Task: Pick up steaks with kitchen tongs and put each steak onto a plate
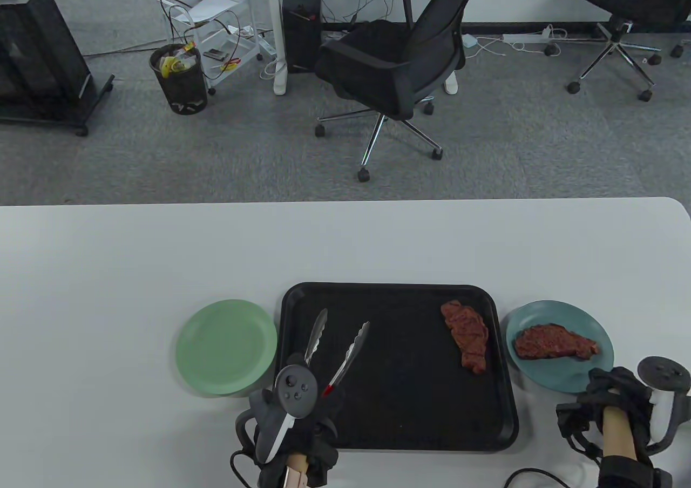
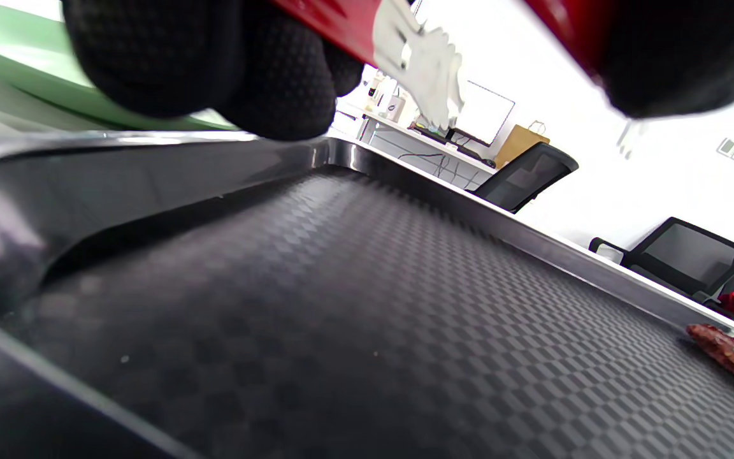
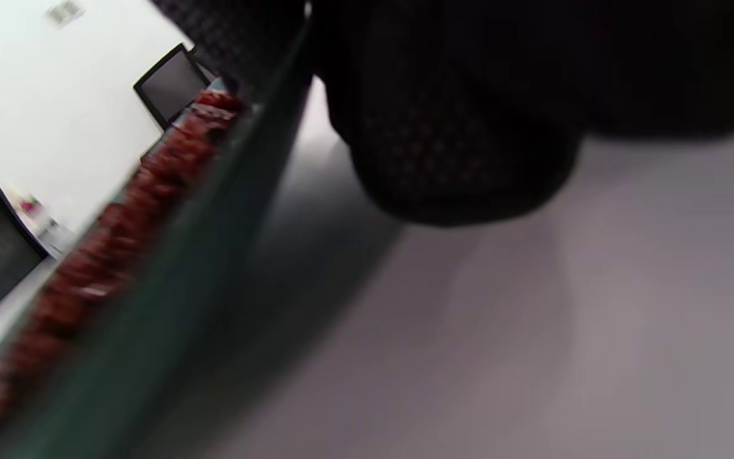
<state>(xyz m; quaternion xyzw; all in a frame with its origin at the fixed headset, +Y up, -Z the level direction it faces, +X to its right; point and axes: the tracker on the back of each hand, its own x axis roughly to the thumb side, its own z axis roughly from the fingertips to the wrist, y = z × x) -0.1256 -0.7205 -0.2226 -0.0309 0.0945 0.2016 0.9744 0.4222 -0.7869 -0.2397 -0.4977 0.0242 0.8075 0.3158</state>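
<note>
My left hand (image 1: 316,428) grips the red handles of the metal tongs (image 1: 351,350). Their two arms stand spread apart over the left part of the black tray (image 1: 410,380) and hold nothing. One steak (image 1: 468,337) lies at the tray's right side. A second steak (image 1: 556,342) lies on the blue plate (image 1: 550,315), right of the tray. My right hand (image 1: 607,396) is at that plate's near rim, with its fingers (image 3: 456,127) curled at the edge (image 3: 201,255). Left of the tray sits the green plate (image 1: 227,347), with nothing on it.
The white table's far edge (image 1: 345,202) runs across the middle of the table view. Beyond it, on the floor, stand an office chair (image 1: 399,67) and a waste bin (image 1: 178,78). A cable (image 1: 534,474) lies by my right wrist.
</note>
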